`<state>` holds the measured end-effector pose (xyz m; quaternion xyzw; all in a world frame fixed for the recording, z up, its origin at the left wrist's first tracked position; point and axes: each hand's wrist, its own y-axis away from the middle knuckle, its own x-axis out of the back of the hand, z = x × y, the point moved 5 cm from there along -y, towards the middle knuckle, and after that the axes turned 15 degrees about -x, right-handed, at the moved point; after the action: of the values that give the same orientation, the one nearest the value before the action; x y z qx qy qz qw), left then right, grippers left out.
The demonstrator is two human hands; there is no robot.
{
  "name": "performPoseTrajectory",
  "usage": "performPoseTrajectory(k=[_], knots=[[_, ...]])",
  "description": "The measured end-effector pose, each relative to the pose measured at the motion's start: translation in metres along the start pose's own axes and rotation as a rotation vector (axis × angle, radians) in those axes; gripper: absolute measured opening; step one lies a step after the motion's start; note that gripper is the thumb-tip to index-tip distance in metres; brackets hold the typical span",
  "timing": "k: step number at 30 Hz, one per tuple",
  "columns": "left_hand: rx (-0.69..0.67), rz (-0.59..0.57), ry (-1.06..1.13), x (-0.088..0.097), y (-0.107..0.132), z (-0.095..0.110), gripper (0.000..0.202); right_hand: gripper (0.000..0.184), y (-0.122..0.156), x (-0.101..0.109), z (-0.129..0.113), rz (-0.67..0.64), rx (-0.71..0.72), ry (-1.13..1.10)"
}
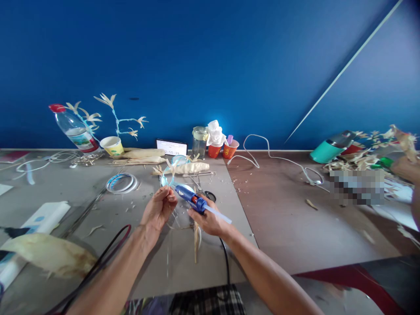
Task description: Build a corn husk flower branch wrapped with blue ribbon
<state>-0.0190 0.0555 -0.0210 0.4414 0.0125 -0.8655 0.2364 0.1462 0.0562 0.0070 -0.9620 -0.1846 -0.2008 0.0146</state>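
Note:
My right hand (211,218) is wrapped round a blue glue gun (192,197), and a clear glue stick (219,214) juts from its back end. The gun's nozzle points left, toward the fingers of my left hand (159,204). Those fingers are pinched on a light-blue wrapped stem (168,178) with pale husk petals near its top. Where the nozzle meets the stem is too small to make out. Just beyond the hands lie a pale bundle of corn husk (192,168) and a blue-rimmed roll of tape (180,161).
Rolls of white tape (122,183) lie left. A yellow paper cup (112,146), a plastic bottle (77,131), a glass jar (199,142) and red cups (230,148) stand along the blue wall. A white cable (278,159) crosses the table. At right, another person's hand (407,168) holds husk.

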Motion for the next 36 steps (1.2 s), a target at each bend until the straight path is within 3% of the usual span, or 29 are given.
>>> performPoseTrajectory(k=[24, 36], knots=[[0.042, -0.103, 0.001, -0.0018, 0.0012, -0.0033, 0.017, 0.02, -0.0023, -0.0008, 0.0005, -0.002, -0.02, 0.047], [0.061, -0.09, 0.002, -0.0038, 0.0015, -0.0023, 0.021, 0.021, -0.0029, -0.0006, 0.0047, 0.007, -0.016, 0.032]])
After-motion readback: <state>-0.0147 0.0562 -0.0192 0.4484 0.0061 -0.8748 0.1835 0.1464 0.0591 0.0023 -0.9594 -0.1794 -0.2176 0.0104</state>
